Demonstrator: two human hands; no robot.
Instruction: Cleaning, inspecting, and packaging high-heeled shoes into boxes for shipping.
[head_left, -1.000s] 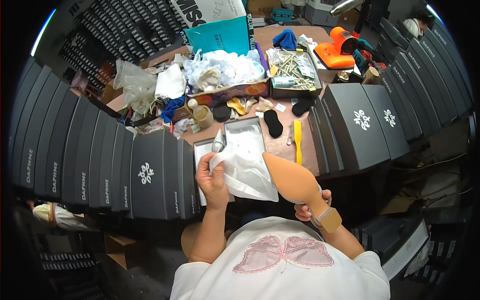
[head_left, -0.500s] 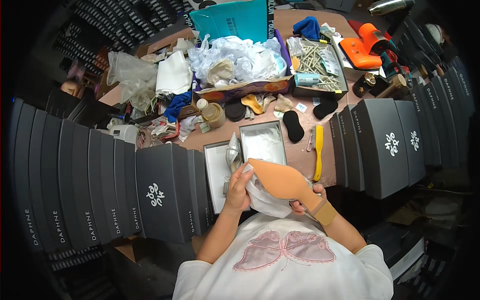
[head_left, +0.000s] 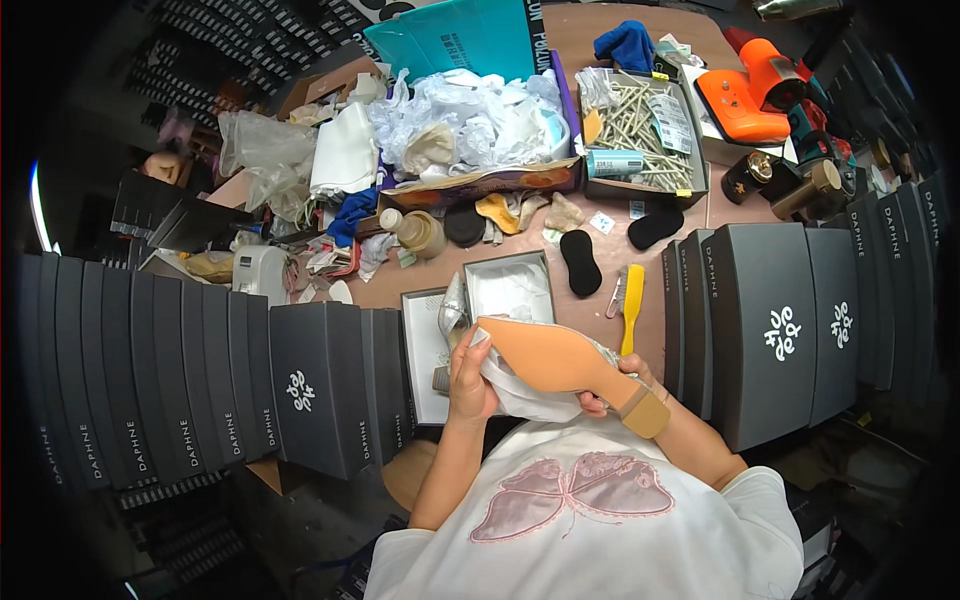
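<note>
A pointed shoe point(head_left: 560, 362) with a tan sole and a low block heel lies sole-up across both hands, just above my chest. My left hand point(head_left: 470, 370) grips its toe end together with white wrapping paper point(head_left: 525, 398) bunched under the shoe. My right hand point(head_left: 612, 385) holds it near the heel, mostly hidden beneath the sole. Behind the hands an open shoe box point(head_left: 512, 268) lined with white paper sits on the table, and a second silver shoe point(head_left: 452, 318) stands on edge at the box's left side.
Rows of dark grey shoe boxes point(head_left: 300, 390) flank me on the left, and more boxes point(head_left: 770, 330) stand on the right. A yellow brush point(head_left: 631, 300) and black insoles point(head_left: 580, 262) lie by the box. A purple box of crumpled paper point(head_left: 470, 120), a tray of sticks point(head_left: 640, 130) and an orange tool point(head_left: 750, 95) sit farther back.
The shoe has been turned from upright to lying sole-up across both hands, closer to my chest. The white paper has gone from hanging in the left hand to bunched under the shoe.
</note>
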